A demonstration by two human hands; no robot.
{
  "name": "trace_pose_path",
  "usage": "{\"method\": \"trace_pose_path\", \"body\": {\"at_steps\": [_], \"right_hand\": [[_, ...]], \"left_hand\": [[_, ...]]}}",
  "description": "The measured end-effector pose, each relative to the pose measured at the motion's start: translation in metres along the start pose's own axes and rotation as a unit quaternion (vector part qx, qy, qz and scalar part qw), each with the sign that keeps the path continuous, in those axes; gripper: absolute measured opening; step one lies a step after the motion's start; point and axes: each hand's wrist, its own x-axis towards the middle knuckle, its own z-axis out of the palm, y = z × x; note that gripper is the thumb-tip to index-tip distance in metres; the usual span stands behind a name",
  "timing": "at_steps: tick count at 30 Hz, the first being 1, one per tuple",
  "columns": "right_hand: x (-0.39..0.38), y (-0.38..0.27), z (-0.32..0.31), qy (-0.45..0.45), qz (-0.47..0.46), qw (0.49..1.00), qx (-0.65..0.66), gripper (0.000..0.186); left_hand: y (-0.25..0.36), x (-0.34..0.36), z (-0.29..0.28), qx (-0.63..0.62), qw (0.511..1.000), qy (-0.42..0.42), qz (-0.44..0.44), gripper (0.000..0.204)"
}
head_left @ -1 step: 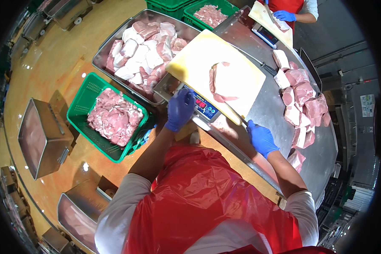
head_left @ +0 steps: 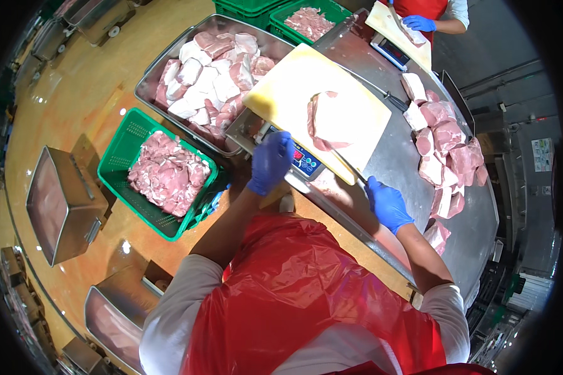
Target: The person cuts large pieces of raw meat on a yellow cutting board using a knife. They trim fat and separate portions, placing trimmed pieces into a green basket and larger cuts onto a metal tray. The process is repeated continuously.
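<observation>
My left hand (head_left: 272, 162), in a blue glove, is curled closed over the near left edge of a digital scale (head_left: 305, 164). Its palm side is hidden, so whatever it may hold cannot be seen. In my blue-gloved right hand (head_left: 388, 205) is a knife (head_left: 351, 167), gripped at the handle. The blade points away to the left and its tip meets the near edge of a pork piece (head_left: 334, 122). That piece, pale on top with a pink rim, lies on a white-yellow cutting board (head_left: 284, 84), next to the scale.
A metal tub (head_left: 145, 84) of pork chunks adjoins the board on the left. Nearer stands a green crate (head_left: 116, 147) with trimmings. More pork (head_left: 447, 137) lies on the steel table (head_left: 469, 219). A sharpening steel (head_left: 391, 100) lies beyond the board. A co-worker's gloved hand (head_left: 419, 23) is at far right.
My left hand has shifted slightly to the right, covering more of the scale's display. My right hand, the knife and the pork piece look nearly unmoved.
</observation>
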Motion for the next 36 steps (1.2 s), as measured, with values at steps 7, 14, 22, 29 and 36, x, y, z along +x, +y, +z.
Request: {"method": "trace_pose_path", "body": {"at_steps": [7,14,22,29,36], "right_hand": [[0.028,-0.020,0.000,0.265,0.008,0.953,0.144,0.014],[0.060,-0.047,-0.005,0.184,-0.058,0.977,0.092,0.012],[0.086,-0.039,0.008,0.123,-0.091,0.988,0.011,0.024],[0.006,0.124,-0.003,0.005,-0.005,0.998,0.068,0.020],[0.099,0.025,0.015,0.066,0.092,0.604,0.789,0.023]], "left_hand": [[0.031,-0.002,0.060,0.058,0.985,-0.086,0.136,0.015],[-0.043,-0.022,0.064,0.156,0.952,-0.096,0.245,0.015],[-0.039,-0.032,0.061,0.177,0.955,-0.062,0.228,0.019],[-0.075,-0.033,-0.059,0.185,0.970,0.117,0.101,0.009],[-0.183,-0.091,-0.254,0.448,0.840,-0.062,-0.300,0.042]]}}
